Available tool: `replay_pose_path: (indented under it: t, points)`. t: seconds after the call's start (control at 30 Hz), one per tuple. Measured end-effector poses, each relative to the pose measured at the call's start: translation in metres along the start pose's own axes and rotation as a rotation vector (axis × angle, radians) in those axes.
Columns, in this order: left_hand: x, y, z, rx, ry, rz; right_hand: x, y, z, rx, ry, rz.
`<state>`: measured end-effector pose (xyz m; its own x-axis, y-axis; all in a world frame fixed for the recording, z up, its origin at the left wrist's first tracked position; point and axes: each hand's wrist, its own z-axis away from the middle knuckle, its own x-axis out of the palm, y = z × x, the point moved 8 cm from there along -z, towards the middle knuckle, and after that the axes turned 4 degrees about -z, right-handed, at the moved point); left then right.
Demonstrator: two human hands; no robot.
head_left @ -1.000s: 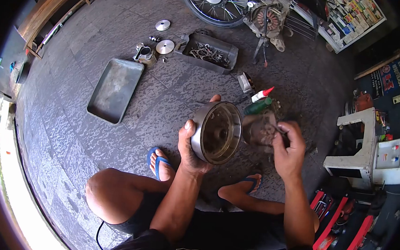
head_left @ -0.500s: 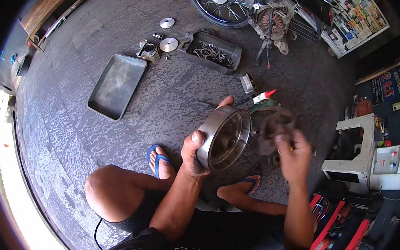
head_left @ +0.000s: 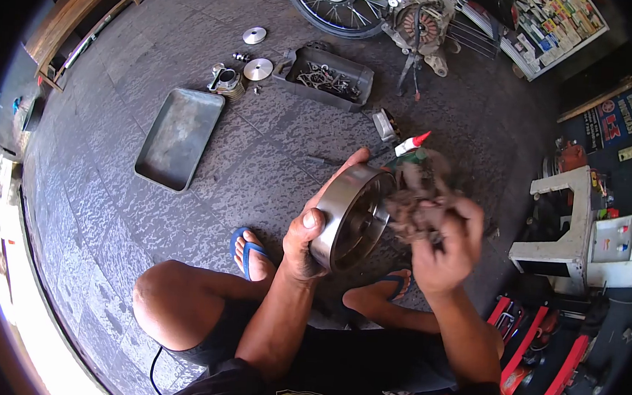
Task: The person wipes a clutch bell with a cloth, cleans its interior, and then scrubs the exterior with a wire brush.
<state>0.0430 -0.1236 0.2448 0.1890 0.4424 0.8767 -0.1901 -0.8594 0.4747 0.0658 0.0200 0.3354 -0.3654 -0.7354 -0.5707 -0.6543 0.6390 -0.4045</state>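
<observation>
My left hand (head_left: 304, 244) is wrapped around a round metal drum (head_left: 344, 206), its thumb on the outer wall and its fingers behind. The drum is tilted with its hollow side to the right, and a hub shows in the middle. A crumpled brown rag (head_left: 416, 211) is gripped in my right hand (head_left: 452, 249), smeared by motion. The rag overlaps the drum's right rim in this view. Just beyond my hands, a white bottle with a red tip (head_left: 412, 143) lies on the floor.
A grey tray (head_left: 178, 138) lies at the left. A dark bin of small metal parts (head_left: 323, 82), a cylinder block (head_left: 226, 81) and silver discs (head_left: 258, 69) are farther out. An engine (head_left: 418, 30) stands by a wheel (head_left: 335, 10). Red tool trays (head_left: 562, 379) sit at the right.
My right hand has moved left with the rag, up to the drum's rim. My left hand keeps its grip, and the drum has turned slightly. The whole view has shifted a little.
</observation>
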Motion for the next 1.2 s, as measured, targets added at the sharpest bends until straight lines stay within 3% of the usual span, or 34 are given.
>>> replay_pose_path:
  t: [0.07,0.13,0.3,0.43,0.5,0.6,0.67,0.77,1.0,1.07,1.2]
  points:
    - [0.002,0.003,0.001,0.026,0.024,0.04,0.006,0.004,0.004,0.015,-0.019,-0.073]
    - [0.008,0.005,0.002,0.027,0.04,0.056,0.02,0.004,0.008,-0.11,-0.207,-0.123]
    - [0.002,0.006,0.002,0.025,0.042,0.051,0.035,-0.017,-0.002,-0.177,-0.583,0.257]
    - [0.007,0.0,0.004,-0.016,0.022,0.093,0.029,-0.019,-0.005,-0.201,-0.757,0.34]
    - [0.009,-0.006,0.003,-0.035,0.006,0.083,0.033,-0.027,-0.005,-0.347,-0.885,0.448]
    - [0.01,-0.013,0.002,-0.055,0.014,0.14,0.036,-0.035,-0.002,-0.396,-0.908,0.481]
    - [0.009,-0.015,0.001,-0.044,-0.015,0.12,0.037,-0.036,-0.004,-0.318,-0.961,0.4]
    - [0.011,-0.013,0.001,-0.041,-0.04,0.108,0.033,-0.036,-0.01,-0.167,-0.868,0.166]
    - [0.006,-0.013,0.001,-0.082,0.0,0.14,0.026,-0.008,0.005,-0.008,-0.649,0.006]
    - [0.008,-0.013,0.001,-0.074,-0.017,0.126,0.024,-0.023,0.004,-0.312,-0.648,0.08]
    - [0.009,-0.014,-0.001,-0.086,-0.016,0.145,0.018,-0.028,0.001,-0.468,-0.733,0.372]
